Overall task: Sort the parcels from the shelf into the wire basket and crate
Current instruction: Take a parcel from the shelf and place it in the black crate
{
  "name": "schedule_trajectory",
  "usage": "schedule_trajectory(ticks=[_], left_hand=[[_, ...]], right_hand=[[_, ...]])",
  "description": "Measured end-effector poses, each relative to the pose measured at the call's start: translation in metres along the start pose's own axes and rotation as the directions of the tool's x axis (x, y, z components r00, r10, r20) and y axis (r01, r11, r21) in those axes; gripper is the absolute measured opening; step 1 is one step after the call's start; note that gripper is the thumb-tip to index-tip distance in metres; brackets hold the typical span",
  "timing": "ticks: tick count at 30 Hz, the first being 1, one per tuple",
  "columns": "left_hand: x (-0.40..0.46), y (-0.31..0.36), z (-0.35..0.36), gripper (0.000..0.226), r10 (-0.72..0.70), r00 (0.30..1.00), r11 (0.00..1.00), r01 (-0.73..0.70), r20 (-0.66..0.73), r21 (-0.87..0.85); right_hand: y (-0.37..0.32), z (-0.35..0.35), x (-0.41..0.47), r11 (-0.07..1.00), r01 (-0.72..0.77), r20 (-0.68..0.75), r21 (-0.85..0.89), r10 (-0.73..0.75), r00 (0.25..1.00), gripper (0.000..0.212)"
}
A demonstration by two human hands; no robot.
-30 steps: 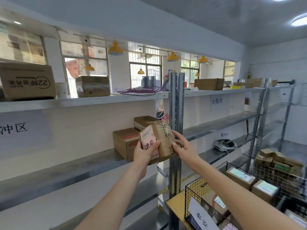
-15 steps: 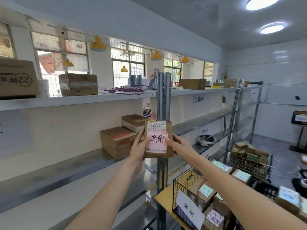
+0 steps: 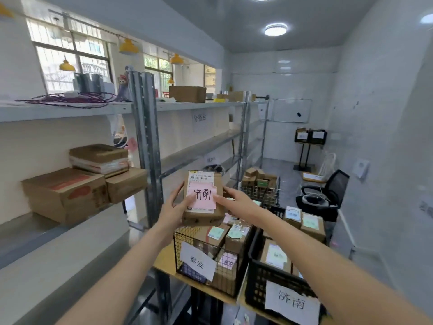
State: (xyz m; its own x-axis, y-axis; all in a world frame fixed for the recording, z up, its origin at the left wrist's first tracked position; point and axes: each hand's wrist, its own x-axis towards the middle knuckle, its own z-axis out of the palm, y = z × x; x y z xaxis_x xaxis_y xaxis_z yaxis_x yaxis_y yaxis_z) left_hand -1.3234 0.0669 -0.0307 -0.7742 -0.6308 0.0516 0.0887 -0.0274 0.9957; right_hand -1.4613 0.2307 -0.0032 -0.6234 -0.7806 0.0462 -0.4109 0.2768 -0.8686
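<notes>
Head view is showing both hands, left hand [image 3: 174, 208] and right hand [image 3: 236, 201], gripping a parcel [image 3: 203, 198] above the wire basket [image 3: 208, 261]; crate [image 3: 264, 277] sitting right, metal shelf [image 3: 70, 231] running left.

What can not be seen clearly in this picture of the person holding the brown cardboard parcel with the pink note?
- Brown cardboard parcel, head view: its printed label is too small to read; left hand and right hand cover its sides.
- Black wire basket: its white paper sign hides the lower parcels.
- Black plastic crate: cut off by the bottom edge and the right forearm.
</notes>
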Motion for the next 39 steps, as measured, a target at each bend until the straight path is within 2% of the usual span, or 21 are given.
schedule_trajectory(ticks=[2, 6, 11, 15, 24, 27, 34, 39], left_hand=[[0.011, -0.013, 0.032, 0.058, -0.021, 0.998, 1.0, 0.021, 0.061, -0.005], [0.043, -0.039, 0.097, 0.055, -0.083, 0.984, 0.997, 0.082, 0.156, 0.012], [0.093, -0.085, 0.176, 0.062, -0.167, 0.958, 0.984, 0.147, 0.231, 0.101], [0.136, -0.122, 0.238, 0.065, -0.236, 0.932, 0.968, 0.2, 0.275, 0.152], [0.237, -0.179, 0.326, 0.057, -0.292, 0.915, 0.95, 0.245, 0.277, 0.192], [0.271, -0.201, 0.339, 0.062, -0.328, 0.906, 0.933, 0.265, 0.266, 0.245], [0.357, -0.259, 0.363, 0.058, -0.359, 0.896, 0.909, 0.273, 0.261, 0.314], [0.412, -0.293, 0.374, 0.058, -0.423, 0.862, 0.884, 0.325, 0.279, 0.335]], right_hand=[[0.025, -0.026, -0.009, 0.999, -0.04, -0.039, -0.023, 0.039, 0.998, 0.064], [0.084, -0.084, -0.018, 0.984, -0.138, -0.166, -0.112, 0.119, 0.979, 0.075], [0.16, -0.149, -0.016, 0.956, -0.261, -0.272, -0.135, 0.218, 0.937, 0.066], [0.224, -0.197, 0.004, 0.932, -0.33, -0.336, -0.147, 0.267, 0.903, 0.067], [0.343, -0.261, 0.077, 0.857, -0.423, -0.283, -0.295, 0.344, 0.895, 0.072], [0.366, -0.269, 0.098, 0.836, -0.45, -0.265, -0.314, 0.378, 0.887, 0.073], [0.411, -0.278, 0.158, 0.777, -0.497, -0.245, -0.386, 0.433, 0.867, 0.06], [0.448, -0.28, 0.203, 0.764, -0.539, -0.245, -0.354, 0.481, 0.842, 0.058]])
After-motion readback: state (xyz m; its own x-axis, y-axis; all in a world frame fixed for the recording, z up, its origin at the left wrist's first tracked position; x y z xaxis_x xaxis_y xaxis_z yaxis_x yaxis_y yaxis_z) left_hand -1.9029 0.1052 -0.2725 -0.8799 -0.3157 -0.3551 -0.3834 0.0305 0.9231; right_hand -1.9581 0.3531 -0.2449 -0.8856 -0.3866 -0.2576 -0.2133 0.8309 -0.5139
